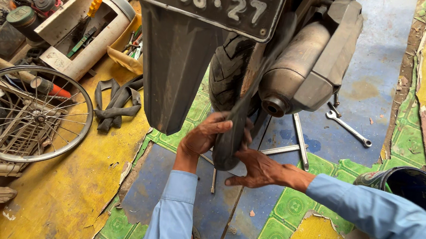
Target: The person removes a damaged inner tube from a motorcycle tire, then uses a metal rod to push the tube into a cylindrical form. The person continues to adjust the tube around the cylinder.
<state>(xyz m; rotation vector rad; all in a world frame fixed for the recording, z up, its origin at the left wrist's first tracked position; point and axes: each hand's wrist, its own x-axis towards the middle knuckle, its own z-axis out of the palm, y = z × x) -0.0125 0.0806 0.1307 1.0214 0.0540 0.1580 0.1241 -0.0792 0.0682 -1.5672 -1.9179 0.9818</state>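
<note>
Two hands grip one black inner tube (232, 137) hanging just beside the rear tyre (228, 73), below the exhaust muffler (295, 65). Left hand (206, 134) clasps the tube's upper part, fingers wrapped around. Right hand (255, 169) presses the tube's lower end, thumb and fingers closed on it. A spanner (349, 127) lies right of the tyre; a spoked wheel (26, 113) well left.
</note>
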